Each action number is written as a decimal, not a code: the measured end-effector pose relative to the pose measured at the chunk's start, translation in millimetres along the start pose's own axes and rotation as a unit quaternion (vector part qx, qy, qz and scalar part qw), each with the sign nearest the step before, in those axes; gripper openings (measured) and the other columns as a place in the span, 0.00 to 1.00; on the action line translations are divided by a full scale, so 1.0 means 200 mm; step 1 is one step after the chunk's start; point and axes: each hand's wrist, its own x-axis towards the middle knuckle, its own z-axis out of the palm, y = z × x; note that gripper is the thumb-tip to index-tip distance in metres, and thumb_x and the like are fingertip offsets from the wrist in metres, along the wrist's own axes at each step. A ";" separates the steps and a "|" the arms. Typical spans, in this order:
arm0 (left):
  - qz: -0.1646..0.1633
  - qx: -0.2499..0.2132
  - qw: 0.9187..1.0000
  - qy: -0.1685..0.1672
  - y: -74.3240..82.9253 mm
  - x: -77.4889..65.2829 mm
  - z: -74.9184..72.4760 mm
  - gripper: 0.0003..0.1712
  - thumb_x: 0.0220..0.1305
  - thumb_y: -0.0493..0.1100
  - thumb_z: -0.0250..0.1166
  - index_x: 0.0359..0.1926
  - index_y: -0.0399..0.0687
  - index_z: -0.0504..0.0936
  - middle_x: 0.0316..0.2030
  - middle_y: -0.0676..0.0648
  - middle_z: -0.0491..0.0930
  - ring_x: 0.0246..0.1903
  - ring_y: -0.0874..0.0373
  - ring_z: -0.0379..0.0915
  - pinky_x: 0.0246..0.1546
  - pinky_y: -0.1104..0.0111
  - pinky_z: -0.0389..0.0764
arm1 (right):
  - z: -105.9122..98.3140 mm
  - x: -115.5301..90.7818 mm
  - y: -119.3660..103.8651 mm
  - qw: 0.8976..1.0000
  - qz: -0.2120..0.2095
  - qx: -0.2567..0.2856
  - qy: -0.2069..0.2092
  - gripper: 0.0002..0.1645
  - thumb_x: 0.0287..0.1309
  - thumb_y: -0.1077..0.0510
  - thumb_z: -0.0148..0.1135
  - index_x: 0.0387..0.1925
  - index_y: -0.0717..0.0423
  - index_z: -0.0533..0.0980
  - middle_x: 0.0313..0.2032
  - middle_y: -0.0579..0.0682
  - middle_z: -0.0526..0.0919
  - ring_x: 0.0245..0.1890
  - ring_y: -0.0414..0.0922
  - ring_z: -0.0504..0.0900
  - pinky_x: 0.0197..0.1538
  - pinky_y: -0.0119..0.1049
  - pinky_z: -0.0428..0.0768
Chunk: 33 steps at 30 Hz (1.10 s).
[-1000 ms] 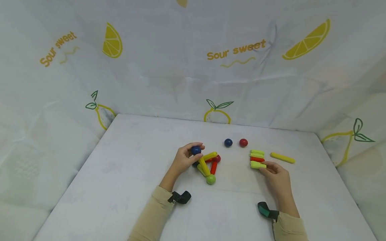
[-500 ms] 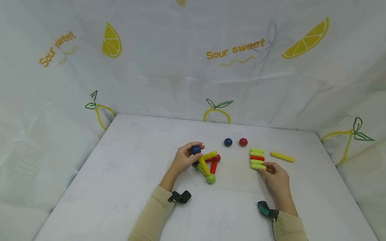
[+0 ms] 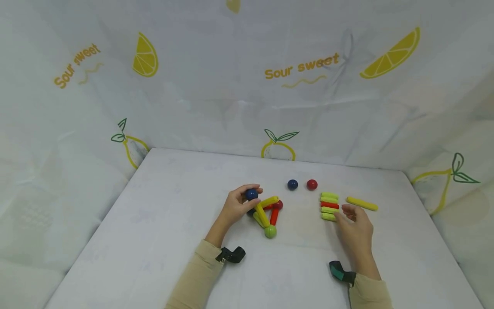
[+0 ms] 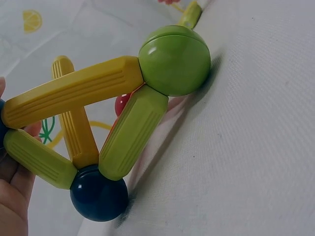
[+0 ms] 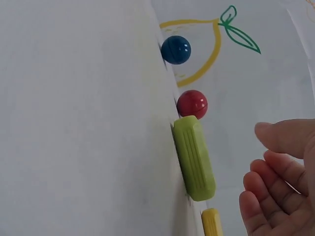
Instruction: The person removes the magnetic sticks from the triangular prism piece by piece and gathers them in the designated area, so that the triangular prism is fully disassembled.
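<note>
My left hand (image 3: 234,207) grips a blue ball (image 3: 251,194) at the top of a frame of balls and sticks. Yellow sticks (image 4: 74,92) join this frame, along with green ones (image 4: 134,132) and red ones (image 3: 274,216). At its base sit a green ball (image 4: 174,61), a dark blue ball (image 4: 99,194) and a red ball (image 3: 279,204). My right hand (image 3: 356,229) holds nothing, its fingers loosely bent beside a row of short sticks. Light green sticks (image 3: 329,217) make up most of that row, with one red stick (image 3: 329,205) among them.
Behind the row, a loose blue ball (image 3: 292,184) and a loose red ball (image 3: 311,184) lie on the white table (image 3: 154,223). One longer yellow stick (image 3: 362,203) rests to the right. A lemon-print cloth (image 3: 216,107) hangs behind the table.
My right hand has set a light green stick down at the near end of the row, let go and drawn slightly away. The left hand has stayed on the blue ball.
</note>
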 end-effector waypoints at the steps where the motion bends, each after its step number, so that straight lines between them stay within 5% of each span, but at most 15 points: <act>1: 0.001 0.000 1.000 0.000 0.00 0.00 0.00 0.21 0.61 0.27 0.60 0.55 0.26 0.72 0.49 0.26 0.76 0.53 0.34 0.72 0.57 0.73 0.74 | 0.00 0.00 -0.02 1.000 -0.008 0.009 0.003 0.22 0.59 0.55 0.63 0.52 0.63 0.73 0.49 0.59 0.78 0.50 0.51 0.76 0.52 0.27 0.71; 7: 0.005 0.000 1.000 -0.003 -0.01 0.00 0.00 0.21 0.61 0.27 0.60 0.55 0.26 0.71 0.49 0.24 0.75 0.53 0.34 0.72 0.57 0.72 0.74 | 0.04 -0.02 -0.13 0.996 -0.030 0.063 -0.057 0.23 0.59 0.56 0.64 0.54 0.61 0.72 0.51 0.57 0.79 0.52 0.50 0.77 0.47 0.07 0.65; 16: -0.002 0.010 1.000 -0.002 -0.01 -0.01 -0.01 0.22 0.60 0.27 0.61 0.55 0.26 0.71 0.50 0.27 0.76 0.53 0.36 0.73 0.58 0.66 0.74 | 0.22 -0.02 -0.30 0.962 -0.075 0.179 -0.193 0.24 0.59 0.57 0.63 0.55 0.60 0.71 0.55 0.60 0.77 0.55 0.53 0.77 0.48 0.16 0.75; 23: -0.006 0.006 1.000 -0.006 -0.01 -0.01 -0.01 0.23 0.59 0.26 0.61 0.56 0.27 0.71 0.50 0.27 0.76 0.54 0.36 0.72 0.58 0.70 0.74 | 0.34 -0.04 -0.41 0.937 -0.110 0.226 -0.243 0.25 0.59 0.56 0.64 0.56 0.60 0.72 0.56 0.59 0.77 0.57 0.53 0.76 0.52 0.25 0.77; 33: 0.005 0.008 1.000 -0.010 -0.15 0.00 -0.02 0.24 0.60 0.29 0.63 0.58 0.34 0.72 0.51 0.30 0.76 0.55 0.41 0.73 0.59 0.69 0.73 | 0.40 -0.07 -0.55 0.942 -0.135 0.193 -0.240 0.18 0.60 0.59 0.62 0.50 0.64 0.77 0.47 0.59 0.83 0.46 0.53 0.83 0.49 0.33 0.82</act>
